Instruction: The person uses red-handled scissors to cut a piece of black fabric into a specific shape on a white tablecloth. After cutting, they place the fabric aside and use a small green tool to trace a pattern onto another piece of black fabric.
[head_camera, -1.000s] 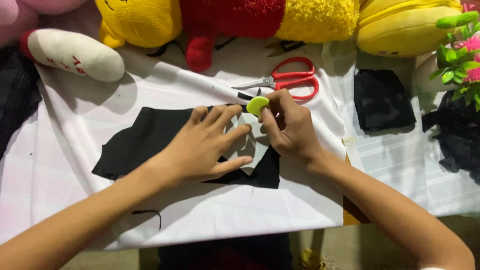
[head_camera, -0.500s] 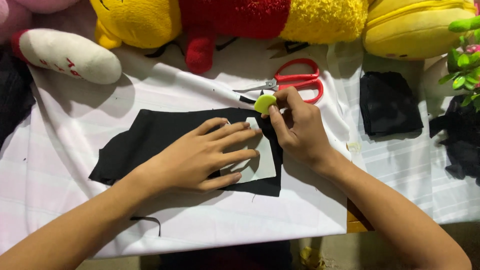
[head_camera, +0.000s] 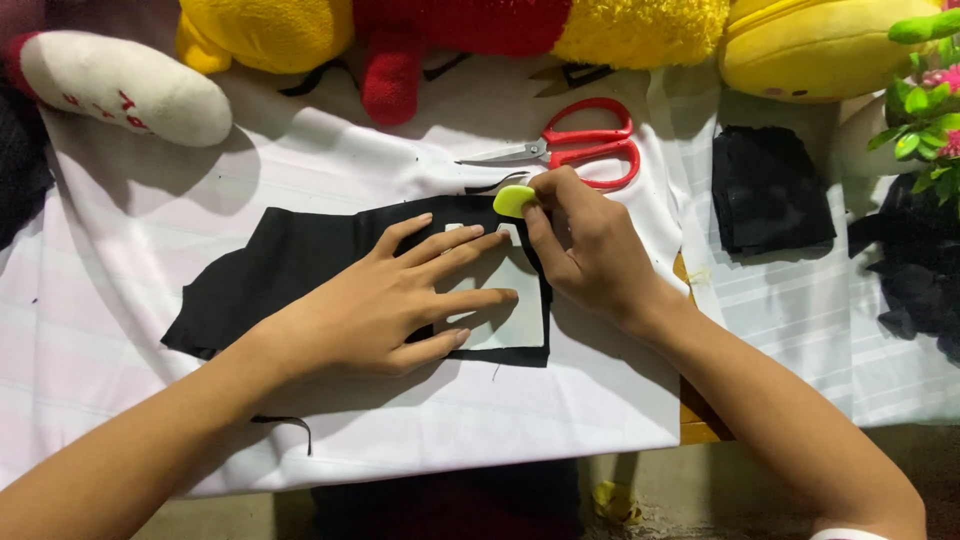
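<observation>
A piece of black fabric (head_camera: 290, 265) lies flat on a white cloth (head_camera: 150, 220). On its right end sits a pale rectangular paper pattern (head_camera: 510, 305). My left hand (head_camera: 390, 295) is spread flat, fingers apart, pressing the pattern and fabric down. My right hand (head_camera: 585, 245) pinches a small yellow-green piece of chalk (head_camera: 514, 200) at the pattern's top right corner, its edge touching the fabric.
Red-handled scissors (head_camera: 575, 150) lie just beyond my right hand. Plush toys in yellow, red and white (head_camera: 300, 30) line the far edge. A folded black fabric square (head_camera: 770, 190) lies to the right, with artificial green plants (head_camera: 925, 110) and more dark fabric at the far right.
The fabric and pattern now lie flatter and squarer. My left hand has spread out over the pattern, and my right hand with the chalk sits at the pattern's upper right corner.
</observation>
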